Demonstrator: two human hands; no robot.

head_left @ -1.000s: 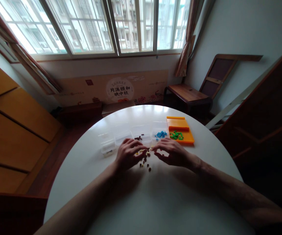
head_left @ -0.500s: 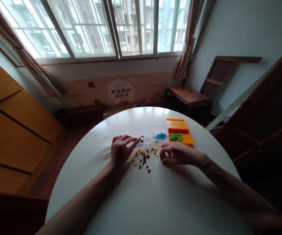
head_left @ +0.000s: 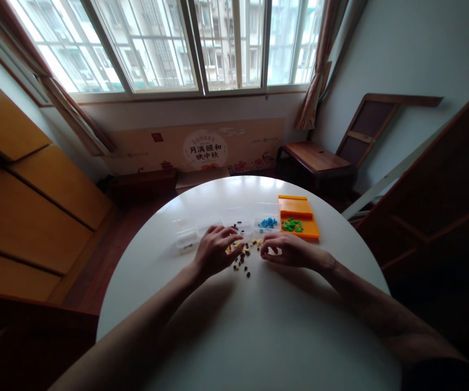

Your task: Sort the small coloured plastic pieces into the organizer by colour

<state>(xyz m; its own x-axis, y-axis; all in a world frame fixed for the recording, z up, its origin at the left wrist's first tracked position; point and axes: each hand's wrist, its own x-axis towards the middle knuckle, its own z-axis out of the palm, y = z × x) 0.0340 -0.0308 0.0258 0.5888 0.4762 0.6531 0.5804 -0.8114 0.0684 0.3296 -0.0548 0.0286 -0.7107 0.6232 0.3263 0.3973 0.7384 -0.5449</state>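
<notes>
Small brown building pieces (head_left: 241, 260) lie loose on the white table (head_left: 299, 326), with yellow pieces (head_left: 254, 244) mixed among them. Over the left side of this pile is my left hand (head_left: 217, 251), its fingers apart and the thumb and forefinger tips close to the brown pieces. It covers part of the pile. My right hand (head_left: 293, 251) rests at the pile's right edge, fingers curled and the tips together by the table; whatever they pinch is too small to make out. Behind the hands, a clear box (head_left: 246, 227) contains a few dark pieces.
Blue pieces (head_left: 267, 223) sit in another clear compartment. Beside it an orange tray (head_left: 311, 228) holds green pieces (head_left: 292, 225). More clear boxes (head_left: 186, 239) stand at the left. A wooden chair (head_left: 316, 157) is beyond the table's far right edge.
My left hand has come from the clear box with dark pieces back to the loose pile, its fingers parting. My right hand stays by the pile, fingertips drawn closer together. The view shifts slightly.
</notes>
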